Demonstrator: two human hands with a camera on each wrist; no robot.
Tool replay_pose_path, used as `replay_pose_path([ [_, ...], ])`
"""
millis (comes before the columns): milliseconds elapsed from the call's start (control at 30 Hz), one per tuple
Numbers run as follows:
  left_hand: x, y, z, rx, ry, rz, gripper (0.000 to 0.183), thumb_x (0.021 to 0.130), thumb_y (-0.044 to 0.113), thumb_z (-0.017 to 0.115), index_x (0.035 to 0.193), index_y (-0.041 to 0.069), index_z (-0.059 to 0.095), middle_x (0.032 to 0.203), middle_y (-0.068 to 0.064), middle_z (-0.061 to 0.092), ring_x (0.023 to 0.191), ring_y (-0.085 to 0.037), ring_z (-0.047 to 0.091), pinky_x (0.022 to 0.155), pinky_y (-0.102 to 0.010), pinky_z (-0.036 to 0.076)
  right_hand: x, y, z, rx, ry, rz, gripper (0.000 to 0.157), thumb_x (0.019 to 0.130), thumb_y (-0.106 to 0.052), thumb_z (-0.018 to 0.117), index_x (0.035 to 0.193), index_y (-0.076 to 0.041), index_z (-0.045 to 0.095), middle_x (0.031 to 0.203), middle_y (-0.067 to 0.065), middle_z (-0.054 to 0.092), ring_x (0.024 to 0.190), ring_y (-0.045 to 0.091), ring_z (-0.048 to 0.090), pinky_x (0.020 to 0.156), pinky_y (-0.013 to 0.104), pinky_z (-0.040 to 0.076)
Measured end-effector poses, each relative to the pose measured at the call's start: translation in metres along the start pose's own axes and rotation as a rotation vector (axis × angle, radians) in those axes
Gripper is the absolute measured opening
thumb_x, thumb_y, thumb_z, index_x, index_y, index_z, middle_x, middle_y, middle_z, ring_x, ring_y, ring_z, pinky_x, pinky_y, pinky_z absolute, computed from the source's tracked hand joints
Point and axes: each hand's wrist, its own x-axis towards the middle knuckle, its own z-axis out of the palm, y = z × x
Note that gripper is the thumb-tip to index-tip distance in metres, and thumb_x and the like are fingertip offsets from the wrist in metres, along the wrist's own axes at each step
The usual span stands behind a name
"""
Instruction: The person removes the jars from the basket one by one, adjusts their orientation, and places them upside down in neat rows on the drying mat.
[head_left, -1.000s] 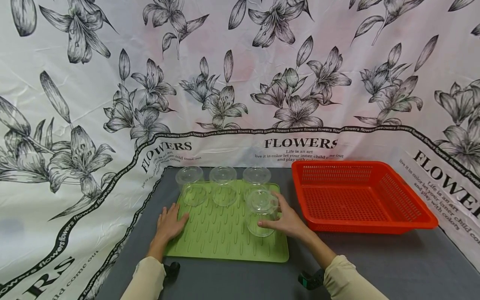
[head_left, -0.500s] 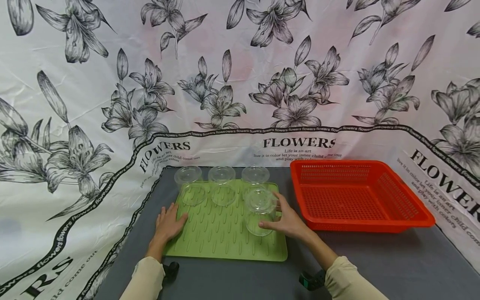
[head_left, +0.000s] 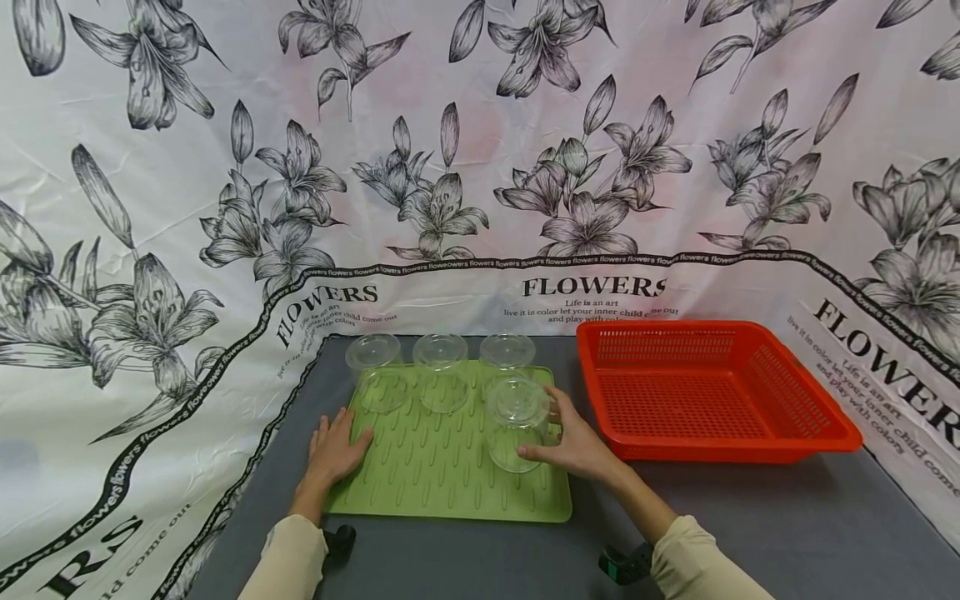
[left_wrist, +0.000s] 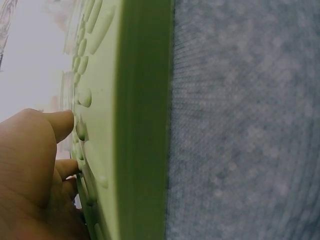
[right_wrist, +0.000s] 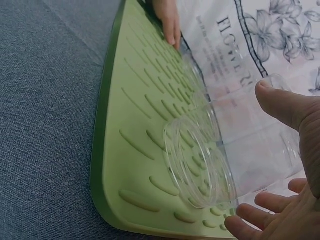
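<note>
A green ribbed mat (head_left: pixel 435 467) lies on the grey table. On its far part three clear cups stand in a row: a left cup (head_left: pixel 381 390), a middle cup (head_left: pixel 442 387) and a right cup (head_left: pixel 507 350). One more clear cup (head_left: pixel 504 437) stands in front of the right one. Around that front cup's right side is my right hand (head_left: pixel 573 442). In the right wrist view its thumb (right_wrist: pixel 282 102) and fingers (right_wrist: pixel 255 217) are spread apart beside the cup. My left hand (head_left: pixel 336 454) rests on the mat's left edge with straight fingers.
To the right of the mat stands a red perforated basket (head_left: pixel 712 450) with sloping walls. A white cloth (head_left: pixel 420 300) with flower drawings and lettering hangs behind and on both sides of the table.
The head view has shifted slightly. Relative to the front cup, my right hand stands a touch further right. The cups and my left hand keep their places on the mat.
</note>
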Motion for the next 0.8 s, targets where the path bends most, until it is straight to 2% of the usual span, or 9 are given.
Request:
replay_pose_path([
  [200, 0.000, 0.000, -0.001, -0.004, 0.004, 0.009, 0.071, 0.107, 0.038, 0.046, 0.158, -0.006, 0.024, 0.167, -0.030, 0.012, 0.153, -0.056, -0.004, 0.122, -0.071, 0.001, 0.001, -0.001, 0.000, -0.005, 0.009, -0.014, 0.114, 0.078, -0.037, 0.088, 0.162, -0.012, 0.015, 0.160, 0.027, 0.033, 0.142, 0.046, 0.043, 0.110, 0.063, 0.044],
  [500, 0.003, 0.002, -0.001, -0.026, -0.031, 0.009, 0.074, 0.106, 0.040, 0.047, 0.159, -0.005, 0.022, 0.167, -0.030, 0.010, 0.153, -0.054, -0.006, 0.122, -0.070, -0.002, -0.005, -0.005, -0.003, -0.024, 0.031, -0.039, 0.118, 0.080, -0.038, 0.087, 0.163, -0.010, 0.008, 0.165, 0.027, 0.022, 0.150, 0.048, 0.030, 0.115, 0.067, 0.035],
  [600, 0.004, 0.001, -0.001, -0.033, -0.010, 0.028, 0.073, 0.105, 0.040, 0.047, 0.158, -0.006, 0.025, 0.166, -0.032, 0.013, 0.152, -0.057, -0.003, 0.122, -0.071, 0.001, -0.006, -0.007, -0.004, -0.044, 0.055, -0.052, 0.115, 0.082, -0.041, 0.083, 0.163, -0.011, 0.007, 0.167, 0.025, 0.020, 0.154, 0.046, 0.024, 0.117, 0.069, 0.030],
  [733, 0.004, -0.002, -0.003, -0.025, 0.066, 0.074, 0.068, 0.106, 0.034, 0.046, 0.155, -0.010, 0.028, 0.162, -0.036, 0.020, 0.149, -0.062, 0.005, 0.120, -0.074, 0.009, -0.009, -0.014, -0.007, -0.035, 0.093, -0.056, 0.108, 0.088, -0.047, 0.076, 0.163, -0.013, 0.007, 0.169, 0.021, 0.017, 0.157, 0.042, 0.018, 0.119, 0.071, 0.024],
  [800, 0.002, 0.000, -0.009, -0.009, 0.108, 0.088, 0.066, 0.106, 0.030, 0.047, 0.155, -0.011, 0.029, 0.161, -0.036, 0.022, 0.148, -0.063, 0.009, 0.118, -0.075, 0.013, -0.011, -0.020, -0.010, -0.013, 0.106, -0.060, 0.103, 0.091, -0.047, 0.072, 0.164, -0.014, 0.007, 0.169, 0.020, 0.016, 0.157, 0.041, 0.017, 0.119, 0.071, 0.022],
])
